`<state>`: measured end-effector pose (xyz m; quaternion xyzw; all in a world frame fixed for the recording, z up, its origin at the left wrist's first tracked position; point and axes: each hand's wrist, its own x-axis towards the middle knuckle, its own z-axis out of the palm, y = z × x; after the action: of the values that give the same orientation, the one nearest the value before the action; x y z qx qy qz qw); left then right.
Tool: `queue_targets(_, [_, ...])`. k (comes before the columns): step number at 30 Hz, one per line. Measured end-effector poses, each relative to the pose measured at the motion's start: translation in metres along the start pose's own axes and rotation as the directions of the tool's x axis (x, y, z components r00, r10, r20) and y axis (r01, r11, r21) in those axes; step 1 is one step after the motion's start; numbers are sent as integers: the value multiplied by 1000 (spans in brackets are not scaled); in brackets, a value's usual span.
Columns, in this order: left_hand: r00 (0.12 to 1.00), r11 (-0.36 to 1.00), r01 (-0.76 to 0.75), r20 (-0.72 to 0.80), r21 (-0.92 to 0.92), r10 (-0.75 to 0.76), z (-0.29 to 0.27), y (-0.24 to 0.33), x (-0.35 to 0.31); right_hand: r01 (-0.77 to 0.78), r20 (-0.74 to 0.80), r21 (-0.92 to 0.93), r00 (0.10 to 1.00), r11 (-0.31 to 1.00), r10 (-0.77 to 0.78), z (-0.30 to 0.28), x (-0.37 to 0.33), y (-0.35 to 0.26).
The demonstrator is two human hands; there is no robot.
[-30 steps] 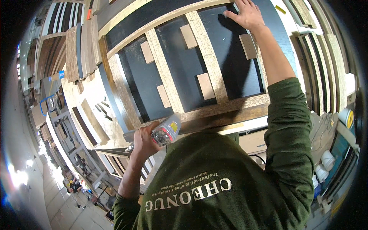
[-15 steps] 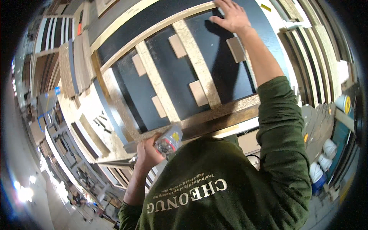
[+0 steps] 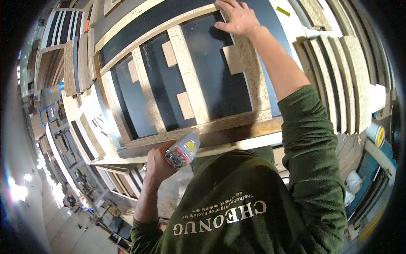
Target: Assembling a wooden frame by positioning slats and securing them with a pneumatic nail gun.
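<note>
My left hand (image 3: 160,161) is wrapped round a grey and red nail gun (image 3: 184,149) at the near edge of a wooden frame. The tool's nose is hidden. The frame, of chipboard strips (image 3: 188,74), lies on a black panel (image 3: 209,46), with two inner strips crossing between its near and far rails. Small tan blocks (image 3: 232,60) sit against the strips. At the far right corner, my right hand (image 3: 239,19) rests on the frame, fingers stretched and thumb apart.
Stacked board strips (image 3: 338,80) stand to the right, with more strips (image 3: 78,63) to the left. A round yellow-and-white roll (image 3: 376,133) is at the far right side. A small yellow piece (image 3: 283,11) lies beyond the panel's right edge.
The view has shifted, so the frame appears further left and its right rail shows more. My left hand and the nail gun have moved right along the near rail. My right hand stays at the far corner.
</note>
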<state>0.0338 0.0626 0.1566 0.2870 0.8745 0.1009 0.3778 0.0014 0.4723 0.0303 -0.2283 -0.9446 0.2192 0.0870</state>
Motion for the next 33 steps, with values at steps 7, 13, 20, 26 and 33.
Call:
queue_targets(7, [994, 993, -66, -76, 101, 73, 8, 11, 15, 67, 16, -32, 998, 997, -66, -2, 2, 20])
queue_targets(13, [993, 992, -93, -62, 90, 99, 3, 15, 20, 69, -11, -20, 998, 997, -69, 8, 2, 25])
queue_targets(20, [998, 996, -54, -24, 78, 56, -4, 19, 22, 150, -125, 4, 981, 989, -148, 17, 3, 32])
queue_targets(26, [990, 989, -128, -57, 79, 132, -1, 21, 18, 132, -119, 15, 984, 991, -129, 16, 2, 27])
queue_targets(33, [988, 983, -134, -60, 128, 142, 3, 30, 22, 123, -105, 24, 987, 992, -120, 12, 2, 25])
